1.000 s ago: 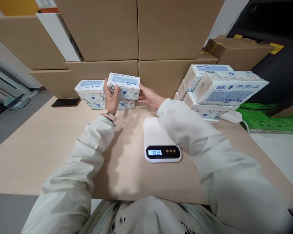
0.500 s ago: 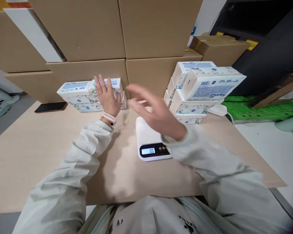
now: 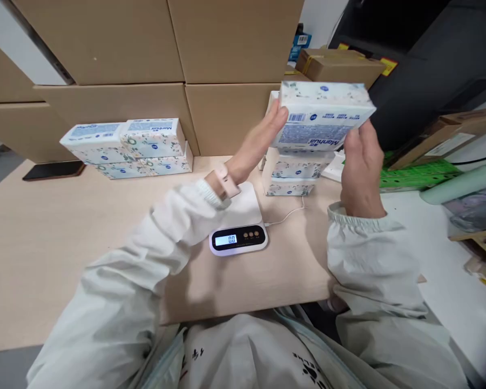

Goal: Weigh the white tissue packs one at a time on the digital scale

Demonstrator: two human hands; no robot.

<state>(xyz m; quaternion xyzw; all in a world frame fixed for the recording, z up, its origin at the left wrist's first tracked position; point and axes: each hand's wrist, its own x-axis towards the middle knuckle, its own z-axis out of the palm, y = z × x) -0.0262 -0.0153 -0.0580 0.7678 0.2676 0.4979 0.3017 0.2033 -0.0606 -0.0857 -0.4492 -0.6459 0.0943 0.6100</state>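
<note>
A floral-patterned tissue pack (image 3: pixel 322 116) is held between my two hands at the top of the right-hand stack of tissue packs (image 3: pixel 294 172). My left hand (image 3: pixel 259 138) presses on its left end, with a pale watch band at the wrist. On its lower right side, my right hand (image 3: pixel 362 170) grips it, fingers partly hidden behind the pack. In front of me lies a white digital scale (image 3: pixel 243 208), partly covered by my left forearm. Its lit display reads 0.0 and nothing rests on the visible plate.
Several tissue packs (image 3: pixel 154 146) are stacked in two layers at the back left, beside a dark phone (image 3: pixel 54 170). Large cardboard boxes (image 3: pixel 235 119) stand behind the table. A thin white cable (image 3: pixel 285 217) runs from the scale. Green packages (image 3: pixel 417 175) lie to the right.
My left hand has moved from the left packs across to the right stack. Both hands have taken hold of its top pack, which is now tilted. The view has shifted rightward.
</note>
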